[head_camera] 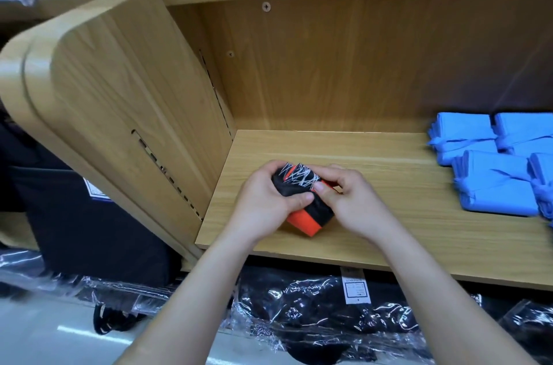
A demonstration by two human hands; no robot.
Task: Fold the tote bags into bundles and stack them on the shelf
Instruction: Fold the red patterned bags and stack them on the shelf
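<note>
Left hand (263,200) and right hand (348,200) both grip the orange-and-black folded fabric tote bundle (305,200) over the wooden shelf's (389,215) near-left; blue folded bundles (493,182) lie far right.

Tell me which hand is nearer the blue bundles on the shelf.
Right. The right hand holds the orange-and-black bundle on the side facing the blue bundles; the left hand holds its opposite side, farther from them.

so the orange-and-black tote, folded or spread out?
Folded: the orange-and-black tote is a compact bundle, gripped between the left hand and the right hand.
</note>
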